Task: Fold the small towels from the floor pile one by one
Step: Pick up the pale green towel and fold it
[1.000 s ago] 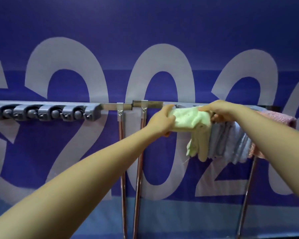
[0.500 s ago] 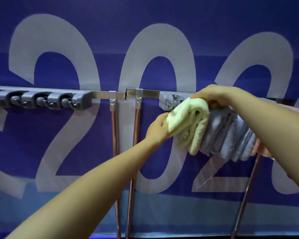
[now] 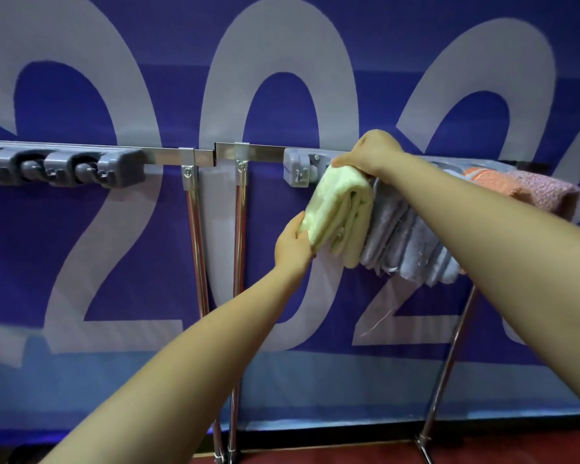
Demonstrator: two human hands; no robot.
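Both hands (image 3: 329,202) on a folded pale green towel (image 3: 340,209) over a rail (image 3: 265,152)

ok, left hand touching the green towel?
Touching. Head view: left hand grips the lower edge of the green towel, fingers curled round the fabric.

Right hand (image 3: 370,152) fingertips hidden behind green towel (image 3: 340,209); rail (image 3: 482,162) under towels hidden.
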